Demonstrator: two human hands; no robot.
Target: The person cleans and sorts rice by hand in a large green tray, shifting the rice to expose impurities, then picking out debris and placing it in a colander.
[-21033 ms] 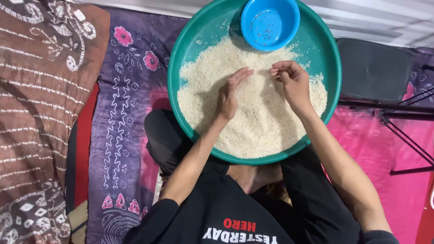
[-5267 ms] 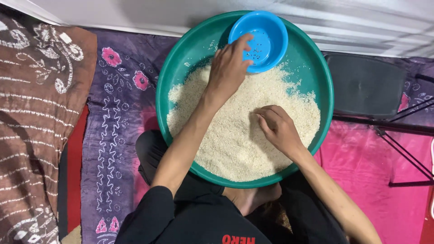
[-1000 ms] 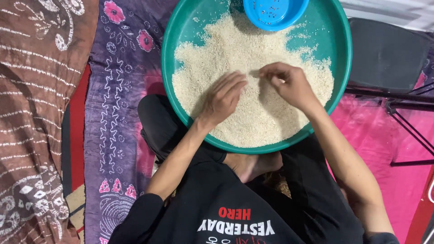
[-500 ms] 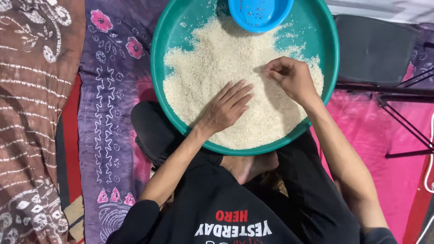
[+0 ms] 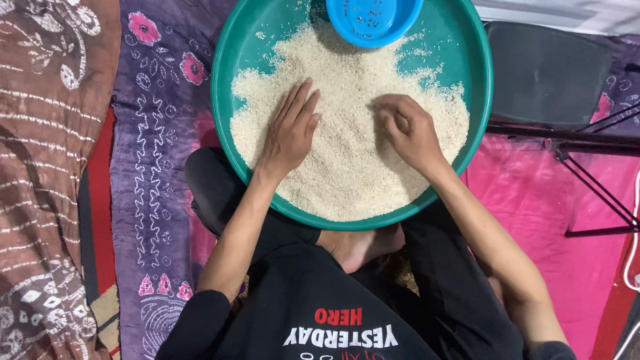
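my left hand [image 5: 291, 131] lies flat and wide on the rice [image 5: 347, 127], spreading it thin; my right hand [image 5: 408, 130] has a narrow, pinched grip in the grains. rice fills the tray [image 5: 237, 47] on my lap, bowl [image 5: 373, 20] at the far rim

The round basin [image 5: 233, 73] is teal green and holds off-white rice [image 5: 347, 113]; a bright blue bowl [image 5: 375, 20] speckled with small dark bits sits at its far edge. Under it lies a purple cloth [image 5: 153, 167] with pink flowers and white line patterns, beside a brown cloth [image 5: 40, 167] with white batik motifs. A plain pink cloth [image 5: 540, 207] lies opposite, and the sleeves [image 5: 200, 327] are black.
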